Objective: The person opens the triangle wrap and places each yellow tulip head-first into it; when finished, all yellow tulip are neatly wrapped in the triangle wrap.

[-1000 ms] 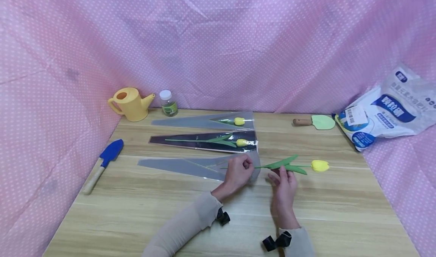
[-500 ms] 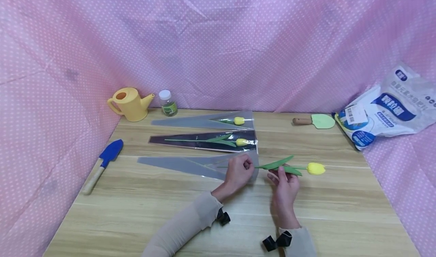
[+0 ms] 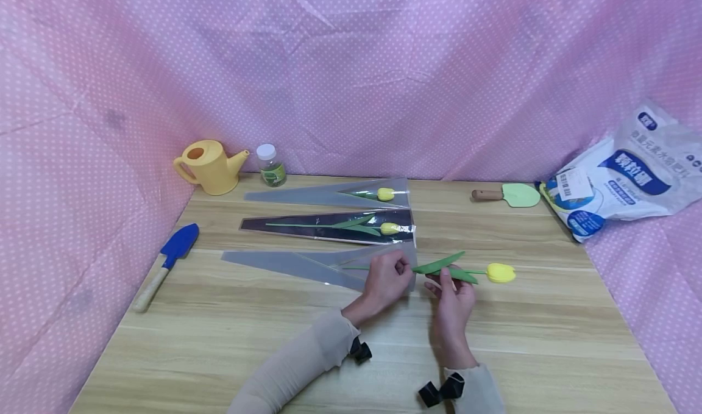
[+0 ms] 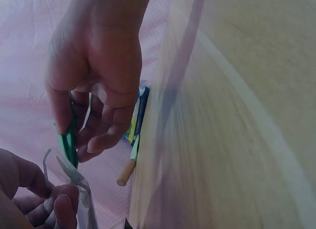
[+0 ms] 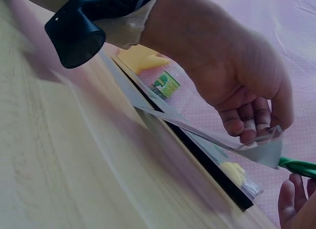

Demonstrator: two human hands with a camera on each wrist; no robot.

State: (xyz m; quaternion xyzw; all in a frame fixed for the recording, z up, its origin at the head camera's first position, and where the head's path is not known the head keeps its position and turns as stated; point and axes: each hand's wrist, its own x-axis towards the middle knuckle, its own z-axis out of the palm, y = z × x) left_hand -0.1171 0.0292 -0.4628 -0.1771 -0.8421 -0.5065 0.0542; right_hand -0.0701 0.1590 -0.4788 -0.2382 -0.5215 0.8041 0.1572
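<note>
In the head view my left hand (image 3: 386,277) pinches the wide mouth of the nearest clear flower sleeve (image 3: 290,264). The left wrist view shows its fingers (image 4: 63,202) at the film's lifted edge. My right hand (image 3: 455,304) holds a yellow tulip (image 3: 501,272) by its green leaves (image 3: 439,263), bloom pointing right. The stem runs left past my left hand and lies inside the sleeve. In the right wrist view the leaves (image 5: 298,166) come right up to the sleeve mouth (image 5: 264,152).
Behind lie a dark sleeve (image 3: 296,226) and another clear sleeve (image 3: 296,196), each with a yellow tulip. A watering can (image 3: 216,173) and jar (image 3: 272,167) stand back left. A blue trowel (image 3: 178,246) lies left; a green trowel (image 3: 520,196) and white bag (image 3: 625,179) are back right.
My right hand has moved slightly left with the tulip, and the stem reaches further into the sleeve. My left hand stays at the sleeve mouth.
</note>
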